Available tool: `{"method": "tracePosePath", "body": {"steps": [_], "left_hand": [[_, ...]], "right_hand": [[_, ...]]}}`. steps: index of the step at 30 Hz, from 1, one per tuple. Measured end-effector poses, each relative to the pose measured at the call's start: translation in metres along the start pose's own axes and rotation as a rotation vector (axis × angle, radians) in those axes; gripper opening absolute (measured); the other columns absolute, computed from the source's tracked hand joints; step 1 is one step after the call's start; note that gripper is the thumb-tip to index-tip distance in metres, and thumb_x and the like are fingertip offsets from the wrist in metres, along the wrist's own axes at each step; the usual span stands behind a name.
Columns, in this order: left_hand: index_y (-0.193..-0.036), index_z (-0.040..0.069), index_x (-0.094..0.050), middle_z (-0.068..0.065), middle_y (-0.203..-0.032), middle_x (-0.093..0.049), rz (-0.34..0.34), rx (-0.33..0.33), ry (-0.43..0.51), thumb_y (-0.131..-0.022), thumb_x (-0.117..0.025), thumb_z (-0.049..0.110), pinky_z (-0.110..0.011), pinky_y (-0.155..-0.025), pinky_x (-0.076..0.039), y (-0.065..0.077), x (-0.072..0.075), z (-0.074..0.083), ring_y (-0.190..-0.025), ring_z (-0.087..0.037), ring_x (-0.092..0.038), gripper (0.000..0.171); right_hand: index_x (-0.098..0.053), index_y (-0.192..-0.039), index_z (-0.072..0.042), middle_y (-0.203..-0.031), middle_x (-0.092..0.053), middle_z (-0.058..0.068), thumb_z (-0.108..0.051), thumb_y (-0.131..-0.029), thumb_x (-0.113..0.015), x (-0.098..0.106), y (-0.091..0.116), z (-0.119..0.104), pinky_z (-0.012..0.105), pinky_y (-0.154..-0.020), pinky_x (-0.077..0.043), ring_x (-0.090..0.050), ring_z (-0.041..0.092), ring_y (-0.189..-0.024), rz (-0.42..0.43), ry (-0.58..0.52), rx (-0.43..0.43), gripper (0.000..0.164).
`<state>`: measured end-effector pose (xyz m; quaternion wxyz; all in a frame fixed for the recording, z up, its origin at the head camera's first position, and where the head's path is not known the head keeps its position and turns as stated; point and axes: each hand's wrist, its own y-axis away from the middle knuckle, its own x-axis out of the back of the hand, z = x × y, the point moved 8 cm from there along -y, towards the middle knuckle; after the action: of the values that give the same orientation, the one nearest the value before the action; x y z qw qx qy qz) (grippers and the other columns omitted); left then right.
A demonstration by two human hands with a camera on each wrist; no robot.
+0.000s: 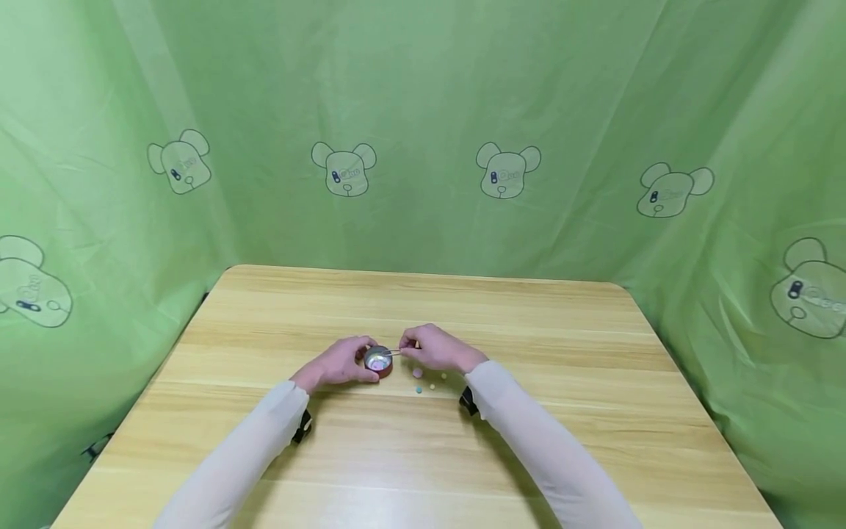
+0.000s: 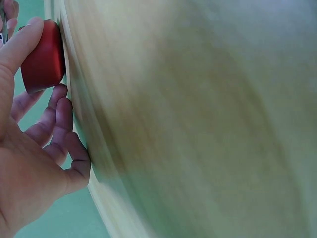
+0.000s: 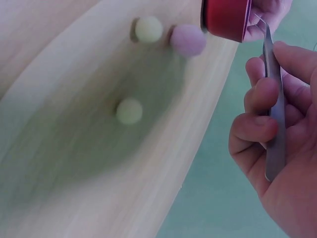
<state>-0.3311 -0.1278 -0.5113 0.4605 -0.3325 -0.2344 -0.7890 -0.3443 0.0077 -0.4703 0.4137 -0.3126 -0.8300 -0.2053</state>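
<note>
My left hand (image 1: pixel 340 361) holds a small round red tin (image 2: pixel 44 59) on the table, thumb and fingers around its sides. Inside the tin's shiny interior lies something pink (image 1: pixel 377 364). Metal tweezers (image 3: pixel 276 114) are gripped in my right hand (image 1: pixel 436 347), their bent tips at the tin's opening. Nothing shows clearly between those tips. On the wood near the tin are a pink pom-pom (image 3: pixel 188 40), two pale yellow pom-poms (image 3: pixel 148 29) and a smaller blue pom-pom (image 1: pixel 418 390).
The wooden table (image 1: pixel 562 411) stretches out on both sides of the hands. Beyond its back and side edges hangs a green curtain (image 1: pixel 423 220) printed with bear heads. Dark wrist straps (image 1: pixel 468 400) show under the pale sleeves (image 1: pixel 529 426).
</note>
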Motion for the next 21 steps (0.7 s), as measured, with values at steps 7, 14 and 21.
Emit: {"method": "tracePosePath", "body": {"steps": [7, 14, 21], "left_hand": [[-0.113, 0.020, -0.051, 0.005, -0.098, -0.055, -0.007, 0.013, 0.012, -0.065, -0.075, 0.039, -0.033, -0.079, -0.040, 0.001, 0.000, 0.001, -0.089, -0.012, -0.050, 0.056], [-0.113, 0.020, -0.051, 0.005, -0.097, -0.054, 0.005, 0.009, 0.009, -0.065, -0.075, 0.039, -0.035, -0.078, -0.040, 0.002, 0.001, 0.003, -0.088, -0.013, -0.050, 0.057], [-0.113, 0.021, -0.050, 0.005, -0.097, -0.054, -0.001, 0.019, 0.002, -0.064, -0.075, 0.040, -0.034, -0.079, -0.040, 0.001, 0.000, 0.001, -0.088, -0.012, -0.050, 0.058]], "right_hand": [[-0.061, -0.093, -0.013, -0.086, -0.061, -0.001, -0.026, -0.088, -0.053, 0.014, 0.021, 0.007, 0.024, -0.061, -0.044, -0.051, 0.008, -0.067, 0.043, 0.044, -0.014, 0.016], [-0.062, -0.094, -0.010, -0.087, -0.062, 0.002, -0.024, -0.088, -0.053, 0.026, 0.047, 0.019, 0.026, -0.061, -0.044, -0.050, 0.009, -0.066, 0.062, 0.066, -0.033, 0.018], [-0.062, -0.092, -0.012, -0.087, -0.061, 0.001, -0.023, -0.088, -0.054, 0.028, 0.067, 0.033, 0.024, -0.062, -0.045, -0.052, 0.008, -0.068, 0.062, 0.062, -0.038, 0.015]]}}
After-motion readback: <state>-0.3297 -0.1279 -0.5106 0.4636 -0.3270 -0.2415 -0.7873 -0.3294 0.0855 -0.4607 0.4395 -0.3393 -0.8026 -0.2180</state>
